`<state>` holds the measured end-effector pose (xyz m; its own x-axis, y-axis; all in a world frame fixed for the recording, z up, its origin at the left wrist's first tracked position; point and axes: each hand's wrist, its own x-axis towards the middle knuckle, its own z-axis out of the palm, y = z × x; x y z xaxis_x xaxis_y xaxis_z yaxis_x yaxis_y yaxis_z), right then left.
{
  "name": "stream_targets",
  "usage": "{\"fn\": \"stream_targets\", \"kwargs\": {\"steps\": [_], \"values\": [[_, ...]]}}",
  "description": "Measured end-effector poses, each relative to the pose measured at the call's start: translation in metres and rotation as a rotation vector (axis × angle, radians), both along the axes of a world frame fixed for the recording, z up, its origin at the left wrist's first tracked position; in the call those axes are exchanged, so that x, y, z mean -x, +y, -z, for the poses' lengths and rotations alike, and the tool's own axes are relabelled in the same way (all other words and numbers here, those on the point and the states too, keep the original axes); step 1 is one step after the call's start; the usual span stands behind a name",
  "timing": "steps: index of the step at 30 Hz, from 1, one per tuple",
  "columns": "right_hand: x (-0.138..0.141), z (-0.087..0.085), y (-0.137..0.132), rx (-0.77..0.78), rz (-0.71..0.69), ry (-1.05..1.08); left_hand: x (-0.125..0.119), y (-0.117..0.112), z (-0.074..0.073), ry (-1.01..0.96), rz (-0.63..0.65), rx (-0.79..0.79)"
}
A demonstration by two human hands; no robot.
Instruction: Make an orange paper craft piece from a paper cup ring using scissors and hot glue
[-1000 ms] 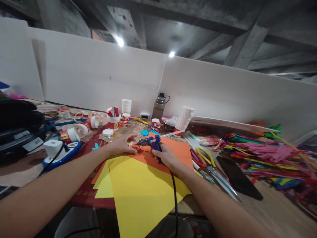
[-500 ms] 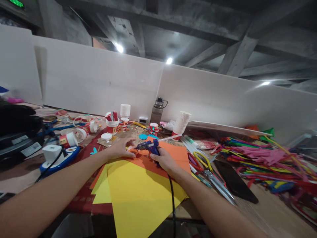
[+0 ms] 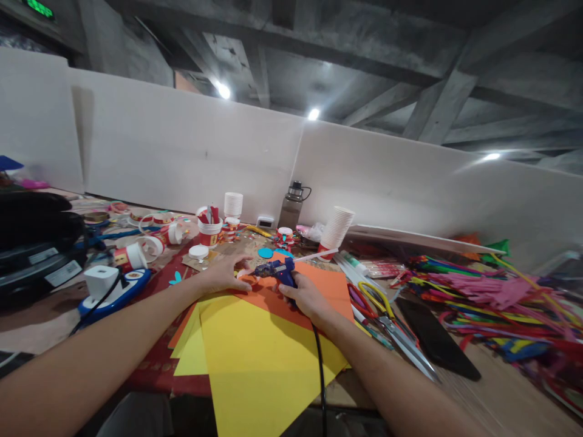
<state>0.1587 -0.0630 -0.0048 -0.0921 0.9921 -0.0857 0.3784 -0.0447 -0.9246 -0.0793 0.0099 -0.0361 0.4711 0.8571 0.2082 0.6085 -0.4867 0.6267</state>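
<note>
My right hand (image 3: 306,294) grips a blue glue gun (image 3: 277,271), whose nozzle points left at a small orange paper ring (image 3: 249,278). A black cord (image 3: 320,370) runs from the gun back toward me. My left hand (image 3: 226,272) rests with curled fingers on that small piece, holding it down on an orange paper sheet (image 3: 328,283). Yellow sheets (image 3: 255,352) lie under my forearms, overlapping the orange one.
Scissors (image 3: 387,309) and a black phone (image 3: 435,337) lie right of the paper. A heap of coloured pipe cleaners (image 3: 492,297) fills the right side. Paper cup stacks (image 3: 336,227), a water bottle (image 3: 292,205), decorated cups (image 3: 208,229) and a white-blue tool (image 3: 112,285) crowd the back and left.
Both hands stay at the same spot with the glue gun at the small piece. The camera has tilted slightly, shifting the view.
</note>
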Motion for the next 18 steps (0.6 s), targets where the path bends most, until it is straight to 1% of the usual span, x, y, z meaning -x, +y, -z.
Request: {"fn": "stream_targets", "kwargs": {"steps": [8,12,18], "values": [[-0.0008,0.0000,-0.0022,0.001,-0.013,0.004,-0.0008,-0.0032,-0.0048,0.035,-0.017,0.011],[-0.0008,0.0005,-0.0019,-0.004,-0.027,0.010,-0.0020,-0.0060,-0.0086,0.024,-0.005,0.028],[-0.0016,0.0038,0.0013,-0.020,-0.044,-0.021,-0.0002,-0.0040,-0.0060,0.026,0.004,0.010]]}}
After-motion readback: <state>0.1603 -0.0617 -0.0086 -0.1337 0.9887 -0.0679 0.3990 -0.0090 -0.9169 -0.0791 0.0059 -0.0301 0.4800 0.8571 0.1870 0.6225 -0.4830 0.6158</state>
